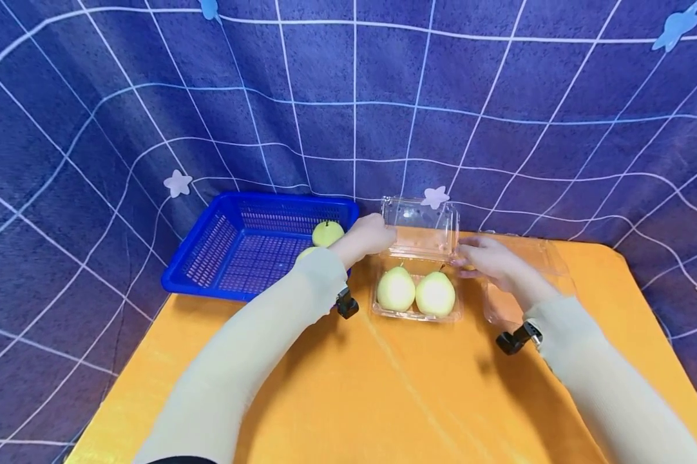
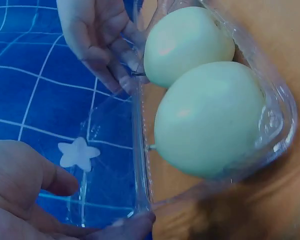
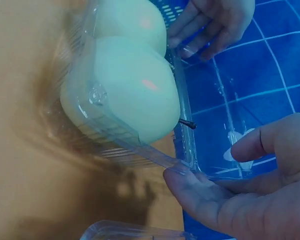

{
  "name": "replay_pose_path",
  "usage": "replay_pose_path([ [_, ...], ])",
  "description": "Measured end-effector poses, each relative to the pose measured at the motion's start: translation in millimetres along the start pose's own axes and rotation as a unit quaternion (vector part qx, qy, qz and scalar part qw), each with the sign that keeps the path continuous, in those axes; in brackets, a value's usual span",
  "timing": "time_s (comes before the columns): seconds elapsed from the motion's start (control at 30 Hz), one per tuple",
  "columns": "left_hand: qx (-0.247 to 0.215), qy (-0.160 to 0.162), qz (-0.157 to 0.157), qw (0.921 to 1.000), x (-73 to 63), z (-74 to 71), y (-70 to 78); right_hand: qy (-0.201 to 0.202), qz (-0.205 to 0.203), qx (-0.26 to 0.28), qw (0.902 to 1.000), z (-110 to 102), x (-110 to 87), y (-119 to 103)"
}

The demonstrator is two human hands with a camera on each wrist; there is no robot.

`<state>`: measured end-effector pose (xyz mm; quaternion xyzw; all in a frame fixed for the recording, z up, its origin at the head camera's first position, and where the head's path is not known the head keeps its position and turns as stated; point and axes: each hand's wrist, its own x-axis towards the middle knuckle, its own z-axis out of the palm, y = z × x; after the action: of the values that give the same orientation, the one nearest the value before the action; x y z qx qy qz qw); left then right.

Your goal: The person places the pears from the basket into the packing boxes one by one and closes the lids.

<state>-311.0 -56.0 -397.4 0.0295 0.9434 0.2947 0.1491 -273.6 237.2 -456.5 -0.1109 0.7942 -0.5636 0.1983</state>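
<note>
Two pale yellow-green pears [image 1: 397, 289] sit side by side in a clear plastic clamshell box [image 1: 417, 316]. Its lid [image 1: 420, 235] stands raised at the back, toward the cloth. My left hand [image 1: 375, 233] is at the lid's left side; in the left wrist view its fingertips [image 2: 140, 226] are at the hinge corner and its thumb lies well apart from them. On the opposite side, my right hand [image 1: 487, 259] touches the box's back corner with extended fingers [image 3: 190, 192], thumb apart in front of the see-through lid.
A blue plastic basket [image 1: 200, 289] stands at the left, with pears [image 1: 328, 233] at its right end, partly behind my left arm. More clear plastic packaging [image 1: 536, 251] lies right of the box, partly behind my right hand. A blue patterned cloth [image 1: 348, 129] hangs behind the orange table [image 1: 383, 399].
</note>
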Motion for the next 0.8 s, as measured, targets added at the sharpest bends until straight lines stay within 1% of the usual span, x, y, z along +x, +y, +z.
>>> replay_pose_path([
  [0.03, -0.007, 0.002, 0.007, 1.0000, 1.8, 1.4, -4.8, 0.006, 0.057, 0.052, 0.9970, 2.8, -0.9, -23.5],
  [0.07, -0.017, -0.001, 0.008, 0.9998, -6.3, -1.1, -3.6, 0.004, 0.071, 0.054, 0.9960, 5.5, -5.0, -33.6],
  [0.1, -0.026, -0.001, 0.009, 0.9996, -10.8, -2.5, -3.9, 0.003, 0.083, 0.053, 0.9951, 8.2, -9.3, -42.5],
  [0.13, -0.033, 0.000, 0.010, 0.9994, -20.1, -6.0, -1.3, 0.004, 0.090, 0.055, 0.9944, 9.5, -11.8, -47.7],
  [0.17, -0.033, 0.008, 0.015, 0.9993, -23.7, -7.3, -1.5, 0.003, 0.090, 0.050, 0.9947, 9.7, -14.1, -50.8],
  [0.3, -0.046, 0.022, 0.032, 0.9982, -35.0, -13.3, -0.5, 0.019, 0.061, 0.064, 0.9959, 9.8, -22.2, -53.2],
  [0.37, -0.048, 0.028, 0.047, 0.9973, -38.7, -15.5, -0.5, 0.028, 0.051, 0.064, 0.9963, 9.3, -24.8, -52.8],
  [0.47, -0.060, 0.027, 0.068, 0.9956, -45.0, -17.2, -2.4, 0.044, 0.036, 0.067, 0.9961, 10.5, -29.5, -51.4],
  [0.53, -0.071, 0.026, 0.079, 0.9940, -50.1, -17.7, -5.2, 0.050, 0.020, 0.068, 0.9963, 12.1, -33.5, -49.9],
  [0.73, -0.100, 0.031, 0.102, 0.9893, -72.5, -17.5, -17.0, 0.035, -0.026, 0.057, 0.9974, 14.6, -52.4, -47.5],
  [0.8, -0.095, 0.031, 0.113, 0.9885, -81.6, -17.0, -19.2, 0.030, -0.033, 0.047, 0.9979, 14.9, -60.4, -48.0],
])
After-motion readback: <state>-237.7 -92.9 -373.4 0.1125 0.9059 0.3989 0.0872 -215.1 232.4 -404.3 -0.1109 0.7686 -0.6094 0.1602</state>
